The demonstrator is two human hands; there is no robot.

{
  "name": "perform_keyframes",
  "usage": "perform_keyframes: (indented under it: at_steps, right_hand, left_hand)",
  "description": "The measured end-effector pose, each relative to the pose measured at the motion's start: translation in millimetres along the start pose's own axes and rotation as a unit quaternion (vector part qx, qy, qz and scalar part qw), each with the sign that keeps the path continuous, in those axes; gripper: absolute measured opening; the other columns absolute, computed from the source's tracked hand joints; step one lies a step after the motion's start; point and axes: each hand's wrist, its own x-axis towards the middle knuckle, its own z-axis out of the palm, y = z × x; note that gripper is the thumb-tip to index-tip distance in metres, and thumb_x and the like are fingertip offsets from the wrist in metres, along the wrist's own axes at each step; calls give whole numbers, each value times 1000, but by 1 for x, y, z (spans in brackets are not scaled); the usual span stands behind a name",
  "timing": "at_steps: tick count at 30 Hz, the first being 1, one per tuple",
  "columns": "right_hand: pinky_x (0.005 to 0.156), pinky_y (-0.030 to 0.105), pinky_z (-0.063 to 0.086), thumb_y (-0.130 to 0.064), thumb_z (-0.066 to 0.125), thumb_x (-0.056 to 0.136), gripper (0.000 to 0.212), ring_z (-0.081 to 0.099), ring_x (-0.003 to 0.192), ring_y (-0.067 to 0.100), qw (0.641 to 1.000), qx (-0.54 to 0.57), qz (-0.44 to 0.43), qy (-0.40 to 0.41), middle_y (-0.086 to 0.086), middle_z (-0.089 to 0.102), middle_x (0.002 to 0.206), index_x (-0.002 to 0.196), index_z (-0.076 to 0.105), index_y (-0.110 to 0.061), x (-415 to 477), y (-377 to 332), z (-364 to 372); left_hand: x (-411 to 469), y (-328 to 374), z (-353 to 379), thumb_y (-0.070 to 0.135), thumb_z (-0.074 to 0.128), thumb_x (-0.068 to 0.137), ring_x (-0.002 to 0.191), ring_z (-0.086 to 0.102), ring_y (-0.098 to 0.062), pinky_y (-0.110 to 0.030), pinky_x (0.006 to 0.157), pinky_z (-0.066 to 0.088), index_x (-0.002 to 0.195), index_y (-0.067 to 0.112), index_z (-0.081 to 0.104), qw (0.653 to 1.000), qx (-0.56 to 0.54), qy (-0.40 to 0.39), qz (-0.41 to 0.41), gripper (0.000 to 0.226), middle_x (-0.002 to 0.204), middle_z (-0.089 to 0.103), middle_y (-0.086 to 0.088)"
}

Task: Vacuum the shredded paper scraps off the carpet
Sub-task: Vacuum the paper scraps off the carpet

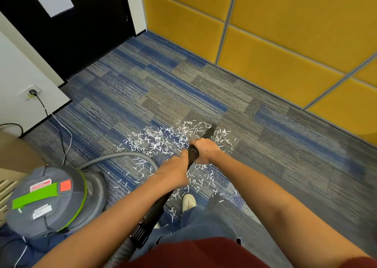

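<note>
Head view: thin white paper scraps (163, 141) litter carpet (265, 145).

A: What fills the upper right?
B: Yellow padded wall panels (285, 33).
A: And upper left?
B: A black door (81, 33), with a wall socket (30, 93) on the white wall (12, 63) lower down, near the left edge.

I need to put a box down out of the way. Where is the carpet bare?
Bare carpet runs along the yellow wall panels on the right and up toward the black door. Crowded: paper scraps around the wand and shoe, the canister vacuum and cords at left.
</note>
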Motion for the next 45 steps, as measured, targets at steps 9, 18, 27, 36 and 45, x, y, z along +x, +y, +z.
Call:
perform_keyframes:
  at_steps: [9,18,27,36,45]
  right_hand:
    - [79,37,54,-19,63,78,21,61,88,23,1000,1,29,0,3,60,90,96,53,-16,-26,11,8]
    - [81,36,54,-14,58,81,17,59,88,22,999,17,48,7,2,58,90,98,55,-12,-43,24,17]
    - [79,32,51,-13,60,79,21,61,89,24,998,46,38,14,6,61,96,100,58,-11,-35,11,18]
    - [75,26,43,-18,59,85,24,56,95,19,1000,15,-13,20,2,53,107,108,57,-12,-18,-25,15]
    - [76,33,52,-15,61,81,16,58,83,19,1000,16,0,8,-1,55,90,94,53,-17,-19,-42,24]
  left_hand:
    - [-6,12,11,0,55,86,81,50,-22,-30,68,44,132,9,25,999,17,-16,32,56,94,45,-6]
    - [-9,21,16,-2,56,85,80,52,-23,-30,67,47,131,9,27,998,17,-30,60,56,93,45,-7]
    - [-12,13,20,-2,57,84,84,54,-24,-36,78,53,134,10,25,999,14,-11,36,60,98,49,-8]
    - [-24,-18,20,1,60,85,79,53,-20,-30,65,47,132,13,25,1000,-14,11,-6,60,86,44,-1]
    - [-31,-35,27,-3,57,84,75,56,-20,-31,65,51,134,15,23,999,-31,8,5,63,85,45,-2]
